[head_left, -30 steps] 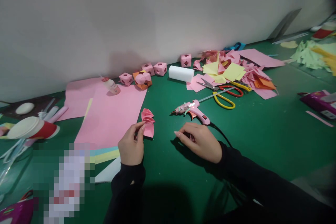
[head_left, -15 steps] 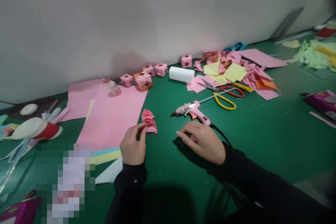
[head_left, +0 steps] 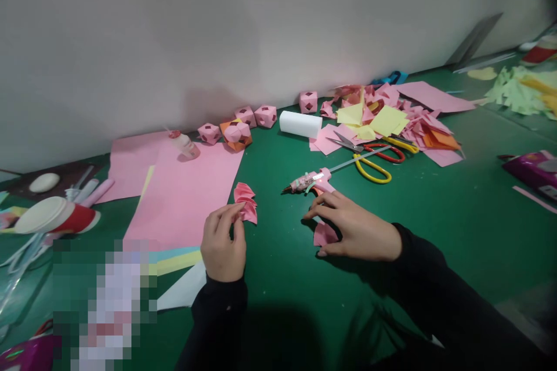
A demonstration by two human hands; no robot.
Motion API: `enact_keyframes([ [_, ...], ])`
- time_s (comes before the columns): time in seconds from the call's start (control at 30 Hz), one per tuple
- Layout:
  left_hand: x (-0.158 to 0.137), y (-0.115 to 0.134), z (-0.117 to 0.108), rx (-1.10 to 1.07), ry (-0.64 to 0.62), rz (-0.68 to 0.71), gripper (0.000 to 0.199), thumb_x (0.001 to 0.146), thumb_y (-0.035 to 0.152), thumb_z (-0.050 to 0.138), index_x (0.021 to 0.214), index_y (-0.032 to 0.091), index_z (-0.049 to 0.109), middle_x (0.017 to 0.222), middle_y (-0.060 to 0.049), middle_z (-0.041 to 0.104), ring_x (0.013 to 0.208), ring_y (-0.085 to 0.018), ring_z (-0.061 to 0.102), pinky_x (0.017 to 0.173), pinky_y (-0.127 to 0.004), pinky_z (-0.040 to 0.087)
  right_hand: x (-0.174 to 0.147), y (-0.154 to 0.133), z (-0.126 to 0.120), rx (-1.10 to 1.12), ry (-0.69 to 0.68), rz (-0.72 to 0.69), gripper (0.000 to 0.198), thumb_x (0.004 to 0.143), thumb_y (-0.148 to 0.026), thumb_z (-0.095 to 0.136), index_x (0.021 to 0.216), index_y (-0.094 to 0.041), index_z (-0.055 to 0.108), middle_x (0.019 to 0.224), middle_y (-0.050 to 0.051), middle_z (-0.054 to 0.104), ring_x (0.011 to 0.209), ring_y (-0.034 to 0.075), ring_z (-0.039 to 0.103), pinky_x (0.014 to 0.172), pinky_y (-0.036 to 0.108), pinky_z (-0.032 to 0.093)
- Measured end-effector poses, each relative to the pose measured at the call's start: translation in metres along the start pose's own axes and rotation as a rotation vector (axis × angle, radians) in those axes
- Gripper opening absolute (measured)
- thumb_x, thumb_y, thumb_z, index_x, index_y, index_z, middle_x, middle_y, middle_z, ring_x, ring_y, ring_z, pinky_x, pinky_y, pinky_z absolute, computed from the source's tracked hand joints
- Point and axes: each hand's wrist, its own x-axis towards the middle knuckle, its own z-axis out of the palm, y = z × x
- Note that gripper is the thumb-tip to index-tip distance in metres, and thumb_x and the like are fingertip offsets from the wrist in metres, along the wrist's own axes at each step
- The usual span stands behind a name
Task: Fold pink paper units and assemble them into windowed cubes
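Observation:
My left hand (head_left: pixel 224 243) rests on the table, its thumb and forefinger close together at the near left edge of a pleated pink paper piece (head_left: pixel 246 203). Under my right hand (head_left: pixel 354 226) sits a small pink paper piece (head_left: pixel 324 234), between the thumb and the forefinger. These fingers are spread apart around it, and part of the piece is hidden by the hand. Just beyond lies a pink hot glue gun (head_left: pixel 304 181) with a clear glue stick (head_left: pixel 348 162) in its back. The right fingers cover part of its handle.
Yellow-handled scissors (head_left: pixel 372 168) and red-handled scissors (head_left: pixel 385 152) lie behind the glue gun. A white roll (head_left: pixel 300 124), several folded pink paper balls (head_left: pixel 266 116) and a paper pile (head_left: pixel 391 119) line the wall. Pink sheets (head_left: pixel 187 197) and a paper cup (head_left: pixel 58 214) lie left.
My right hand has moved slightly right, and its fingers have spread, showing the small pink paper piece. My left hand stays at the pleated paper, its fingers shifted slightly.

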Motion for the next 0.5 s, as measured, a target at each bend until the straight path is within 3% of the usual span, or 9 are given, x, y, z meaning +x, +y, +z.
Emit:
enact_keyframes([
  [0.2,0.002,0.006,0.0,-0.022,-0.005,0.026,0.016,0.087,0.005,0.061,0.093,0.013,0.074,0.09,-0.01,0.072,0.087,-0.02,0.068,0.081,-0.032,0.053,0.001,-0.006,-0.001,-0.087,-0.103,0.049,0.057,0.07,-0.032,0.085,0.121,-0.016,0.067,0.114,0.013,0.066,0.116,0.034,0.058,0.1,0.051,0.044],
  [0.5,-0.002,0.015,0.002,-0.086,-0.035,0.08,0.02,0.086,0.004,0.062,0.098,0.016,0.072,0.092,-0.006,0.072,0.088,-0.019,0.067,0.083,-0.033,0.05,0.004,-0.005,0.005,0.041,0.02,0.035,0.044,0.079,-0.037,0.077,0.117,-0.016,0.067,0.107,0.011,0.069,0.104,0.029,0.063,0.088,0.043,0.049],
])
